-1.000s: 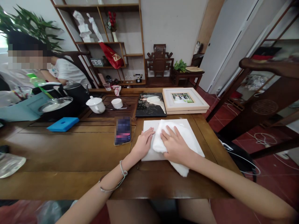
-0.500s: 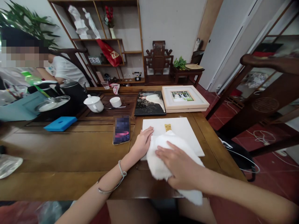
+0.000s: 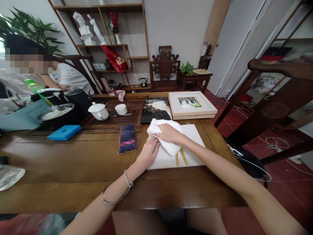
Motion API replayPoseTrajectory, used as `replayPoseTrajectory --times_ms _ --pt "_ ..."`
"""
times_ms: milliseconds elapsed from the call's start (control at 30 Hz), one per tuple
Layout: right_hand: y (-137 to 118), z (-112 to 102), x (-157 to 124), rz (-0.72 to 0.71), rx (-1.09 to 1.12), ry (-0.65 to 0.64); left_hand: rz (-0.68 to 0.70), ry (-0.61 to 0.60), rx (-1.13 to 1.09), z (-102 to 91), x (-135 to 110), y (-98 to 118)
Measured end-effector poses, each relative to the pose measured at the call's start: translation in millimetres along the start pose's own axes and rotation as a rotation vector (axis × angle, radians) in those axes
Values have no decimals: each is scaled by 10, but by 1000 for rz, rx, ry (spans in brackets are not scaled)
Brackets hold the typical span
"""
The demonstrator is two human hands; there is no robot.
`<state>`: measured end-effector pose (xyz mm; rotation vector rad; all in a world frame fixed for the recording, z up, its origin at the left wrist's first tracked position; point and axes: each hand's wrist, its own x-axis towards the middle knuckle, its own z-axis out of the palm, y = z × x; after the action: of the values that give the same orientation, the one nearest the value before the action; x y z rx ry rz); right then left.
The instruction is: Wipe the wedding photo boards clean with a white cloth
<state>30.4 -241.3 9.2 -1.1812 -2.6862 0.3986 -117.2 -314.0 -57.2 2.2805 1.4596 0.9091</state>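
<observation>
Where the white board [image 3: 193, 153] has its far left corner, a white cloth [image 3: 156, 125] lies bunched on it w/ the right hand [image 3: 170, 133] on top. The fingers are curled down over the folds, gripping & pressing the cloth onto the board. Part of the cloth spills out under the wrist toward the board's middle & reaches a gold strut [image 3: 181, 157] lying flat on the board nr its near edge.

The left hand [image 3: 146, 153] rests on the board's left edge, palm down, fingers mostly straight & a bit spread, holding nothing. Its fingertips are just beside the cloth. A thin bracelet [image 3: 127, 179] hangs on that wrist.

The board lies flat at the right end of the tabletop [image 3: 73, 163], close to the near edge. Just left of it a phone [image 3: 127, 137] lies flat, screen up. Beyond the board, toward the far edge, is a dark photo print [image 3: 156, 109]. Beside that, at the far right corner, is a framed photo [image 3: 192, 104] in a pale frame.

Further left along the far side sit a white teapot [image 3: 99, 111] & a white cup [image 3: 121, 108], w/ a blue block [image 3: 64, 132] nearer. Another person [image 3: 66, 75] in a white top sits past the far left corner.
</observation>
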Motion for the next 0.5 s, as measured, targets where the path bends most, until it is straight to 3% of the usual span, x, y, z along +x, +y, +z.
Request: replayPoseTrajectory --times_ms 167,400,500 --pt "85 -36 -6 -61 -10 -14 -10 -12 -3 8 -9 -15" --pt "664 -122 -656 72 -37 78 -35 -34 -36 41 -41 -75" --pt "747 -81 -983 128 -41 108 -36 -37 -34 40 -40 -75"
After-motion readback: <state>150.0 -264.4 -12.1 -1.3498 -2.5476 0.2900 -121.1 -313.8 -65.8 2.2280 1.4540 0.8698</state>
